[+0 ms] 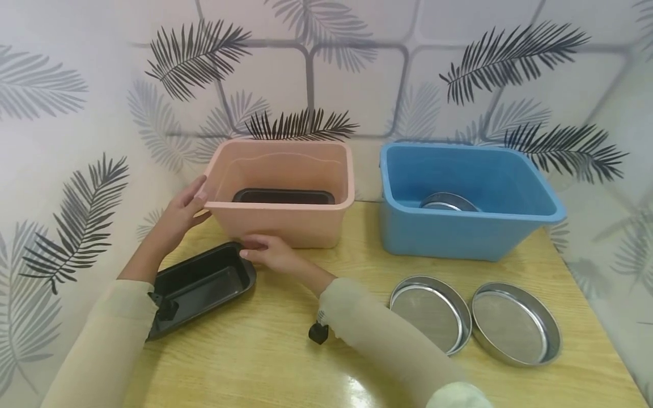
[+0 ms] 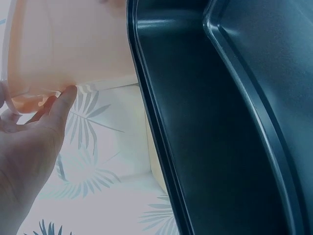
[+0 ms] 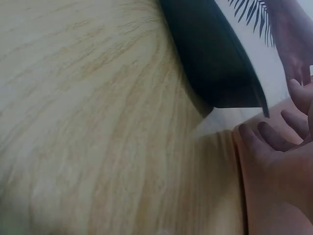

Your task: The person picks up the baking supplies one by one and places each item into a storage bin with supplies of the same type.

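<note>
A peach-pink plastic bin [image 1: 275,224] stands at the back left of the table, with a dark loaf pan [image 1: 283,196] inside. My left hand [image 1: 185,207] holds the bin's left rim, its fingers under the lip in the left wrist view. Low at the bin's front is my right hand [image 1: 267,251], its fingers loosely bent against the bin wall; nothing is in its grasp. Another black loaf pan [image 1: 204,286] lies on the table below the hands, partly covered by the left forearm. Its end is close to the right fingertips.
A blue bin [image 1: 444,235] stands to the right, holding a round metal pan [image 1: 449,201]. Two round metal pans [image 1: 431,311] [image 1: 510,323] lie side by side on the wooden table [image 1: 265,351] in front of it. Leaf-patterned wall covering [image 1: 357,73] rises behind.
</note>
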Demonstrator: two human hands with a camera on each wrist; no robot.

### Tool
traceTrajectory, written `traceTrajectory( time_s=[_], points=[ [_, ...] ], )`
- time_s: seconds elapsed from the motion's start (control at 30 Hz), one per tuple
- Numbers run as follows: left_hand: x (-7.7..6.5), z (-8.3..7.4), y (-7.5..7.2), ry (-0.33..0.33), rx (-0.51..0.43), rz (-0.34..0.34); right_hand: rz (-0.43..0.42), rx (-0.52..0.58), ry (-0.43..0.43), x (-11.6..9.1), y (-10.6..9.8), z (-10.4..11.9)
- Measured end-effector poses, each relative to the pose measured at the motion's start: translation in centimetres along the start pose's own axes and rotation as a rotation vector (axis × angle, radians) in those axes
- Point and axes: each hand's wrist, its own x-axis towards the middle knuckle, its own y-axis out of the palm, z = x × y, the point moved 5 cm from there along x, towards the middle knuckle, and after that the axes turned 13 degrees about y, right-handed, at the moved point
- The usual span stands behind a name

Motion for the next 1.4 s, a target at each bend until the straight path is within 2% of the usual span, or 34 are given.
traceTrajectory(
  time_s=[0.17, 0.3, 0.53, 0.87, 1.1, 1.4],
  points=[
    [-0.2, 0.1, -0.1, -0.004, 0.015, -0.004, -0.006, -0.078, -0.060, 0.8, 1.0, -0.2],
    [-0.3, 0.3, -0.2, -0.006, 0.033, -0.012, -0.025, -0.090, -0.094, 1.2, 1.6, -0.4],
    [-0.2, 0.4, -0.1, 0.008, 0.040, -0.006, -0.059, -0.041, -0.048, 2.0, 2.3, -1.5],
    [-0.3, 0.1, -0.1, 0.022, 0.036, 0.001, -0.087, -0.016, -0.026, 2.6, 3.3, -1.6],
    [-0.2, 0.2, 0.0, 0.016, 0.037, -0.005, -0.115, 0.043, -0.022, 2.6, 3.2, -1.5],
    [-0.1, 0.1, 0.1, 0.016, 0.034, 0.004, -0.089, 0.070, -0.021, 1.7, 2.7, -1.2]
  ],
)
